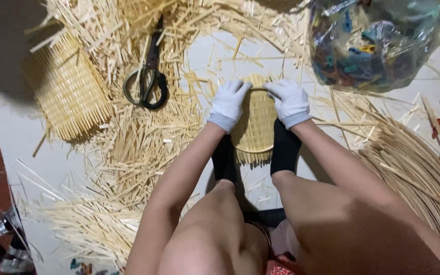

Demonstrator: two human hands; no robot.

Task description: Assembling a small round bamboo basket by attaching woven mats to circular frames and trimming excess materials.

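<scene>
A small woven bamboo basket (pixel 254 127) stands on the floor, clamped between my two feet in black socks. My left hand (pixel 228 102), in a white glove, grips the basket's left rim. My right hand (pixel 291 102), also gloved, grips the right rim near the top. Both hands are closed on the weave. Thin bamboo strip ends stick out below the basket's near edge.
Black-handled shears (pixel 148 76) lie among cut bamboo strips to the left. A finished woven basket (pixel 67 89) lies on its side at far left. A clear plastic bag (pixel 375 43) of coloured items sits at top right. Long bamboo strips (pixel 413 168) pile at right.
</scene>
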